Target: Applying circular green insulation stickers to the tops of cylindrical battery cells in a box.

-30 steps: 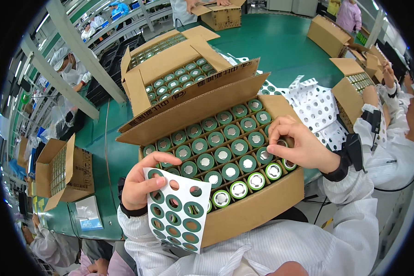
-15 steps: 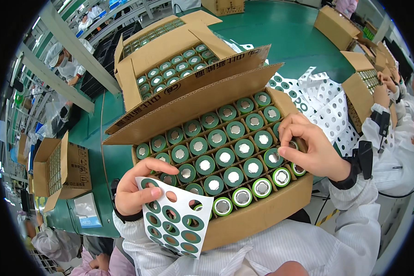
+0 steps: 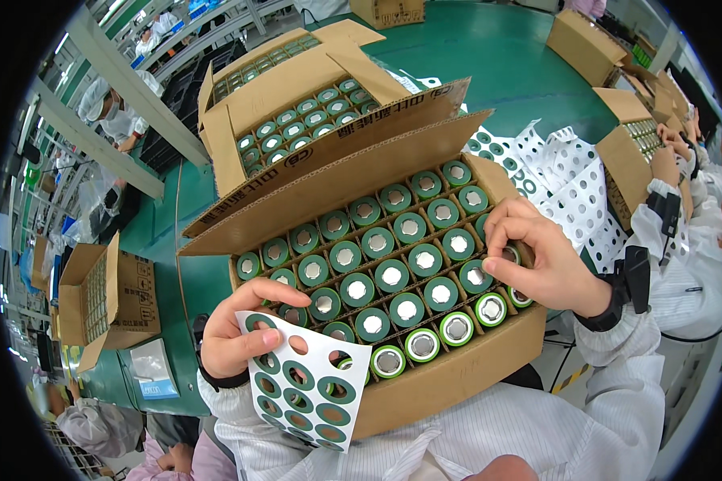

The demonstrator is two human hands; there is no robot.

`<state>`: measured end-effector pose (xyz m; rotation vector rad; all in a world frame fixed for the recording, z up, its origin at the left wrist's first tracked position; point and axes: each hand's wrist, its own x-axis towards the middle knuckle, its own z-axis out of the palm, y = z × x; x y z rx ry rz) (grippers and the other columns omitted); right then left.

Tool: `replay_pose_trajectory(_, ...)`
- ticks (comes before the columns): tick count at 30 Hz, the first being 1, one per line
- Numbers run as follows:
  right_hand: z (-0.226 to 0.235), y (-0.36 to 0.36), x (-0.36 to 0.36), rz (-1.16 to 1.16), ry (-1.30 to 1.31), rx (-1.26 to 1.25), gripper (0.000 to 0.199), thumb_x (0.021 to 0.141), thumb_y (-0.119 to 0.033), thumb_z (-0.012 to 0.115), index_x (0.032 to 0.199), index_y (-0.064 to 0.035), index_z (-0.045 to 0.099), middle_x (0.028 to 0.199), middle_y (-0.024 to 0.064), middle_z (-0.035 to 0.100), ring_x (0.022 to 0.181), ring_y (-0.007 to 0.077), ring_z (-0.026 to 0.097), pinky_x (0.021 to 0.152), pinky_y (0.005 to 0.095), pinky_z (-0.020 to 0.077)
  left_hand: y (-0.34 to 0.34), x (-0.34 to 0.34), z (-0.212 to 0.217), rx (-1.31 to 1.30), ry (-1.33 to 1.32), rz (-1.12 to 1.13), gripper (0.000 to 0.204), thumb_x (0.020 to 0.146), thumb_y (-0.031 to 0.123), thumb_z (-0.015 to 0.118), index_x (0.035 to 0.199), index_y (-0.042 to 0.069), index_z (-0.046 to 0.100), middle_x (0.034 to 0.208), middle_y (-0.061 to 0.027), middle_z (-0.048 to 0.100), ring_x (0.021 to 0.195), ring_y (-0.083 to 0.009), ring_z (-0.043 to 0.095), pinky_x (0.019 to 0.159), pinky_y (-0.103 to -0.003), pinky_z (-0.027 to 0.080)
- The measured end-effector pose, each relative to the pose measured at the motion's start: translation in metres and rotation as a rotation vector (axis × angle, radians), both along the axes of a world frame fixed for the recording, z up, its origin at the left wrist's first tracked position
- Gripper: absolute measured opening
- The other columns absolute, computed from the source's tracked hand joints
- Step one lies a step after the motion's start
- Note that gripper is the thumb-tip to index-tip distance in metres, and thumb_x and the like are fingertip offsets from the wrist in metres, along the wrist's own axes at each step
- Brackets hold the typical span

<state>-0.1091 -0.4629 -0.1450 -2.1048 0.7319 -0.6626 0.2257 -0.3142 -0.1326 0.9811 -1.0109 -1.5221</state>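
A sheet of green ring stickers point(image 3: 316, 381), with several holes near its upper edge, hangs from my left hand point(image 3: 234, 333), pinched by thumb and finger. Behind it stands an open cardboard carton point(image 3: 449, 383) full of upright cylindrical battery cells in a divider grid. Most cells carry a green ring point(image 3: 408, 309) on top. Along the near row, several cells point(image 3: 456, 329) show bare metal tops with bright green rims. My right hand point(image 3: 547, 260) is closed over cells at the carton's right end, fingertips bent down; whatever is between them is hidden.
The carton's long flap point(image 3: 345, 172) stands up at its far side. Beyond it is another open carton point(image 3: 225, 132) of cells. Used sticker sheets point(image 3: 565, 168) lie heaped at right on the green table point(image 3: 489, 64). Co-workers' hands point(image 3: 670, 152) work at a carton far right.
Both hands keep almost the same place and grip. The view has shifted very slightly.
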Motion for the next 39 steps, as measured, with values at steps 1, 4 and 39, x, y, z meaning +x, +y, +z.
replay_pose_trajectory(1,-0.0001,0.0001,0.0003,-0.001,-0.001,-0.002,0.012,0.077,-0.007,0.067,0.073,-0.0052,0.056,0.089,0.0046,0.053,0.09,0.0203,0.047,0.081,0.0308,0.0368,0.0001,-0.0003,0.0009,0.01,0.0,0.002,0.039,0.081,0.006,0.061,0.116,-0.009,0.052,0.086,-0.0157,0.069,0.078,-0.0166,0.068,0.071,-0.026,0.054)
replay_pose_trajectory(4,0.0,0.0001,0.0006,0.001,0.004,-0.015,0.012,0.077,-0.007,0.067,0.073,-0.0055,0.055,0.089,0.0044,0.052,0.089,0.0201,0.047,0.08,0.0307,0.0373,0.0001,-0.0015,0.0022,0.022,0.013,0.001,0.039,0.081,0.006,0.062,0.116,-0.009,0.052,0.088,-0.0149,0.067,0.079,-0.0167,0.068,0.07,-0.026,0.055)
replay_pose_trajectory(39,0.0009,-0.0018,-0.001,0.025,0.001,-0.022,0.012,0.079,-0.01,0.067,0.075,-0.0059,0.056,0.089,0.0051,0.054,0.09,0.021,0.048,0.081,0.0317,0.0387,0.0007,-0.0012,0.0011,0.026,0.027,0.015,0.039,0.082,0.003,0.061,0.118,-0.009,0.051,0.089,-0.014,0.068,0.075,-0.0164,0.069,0.067,-0.024,0.054)
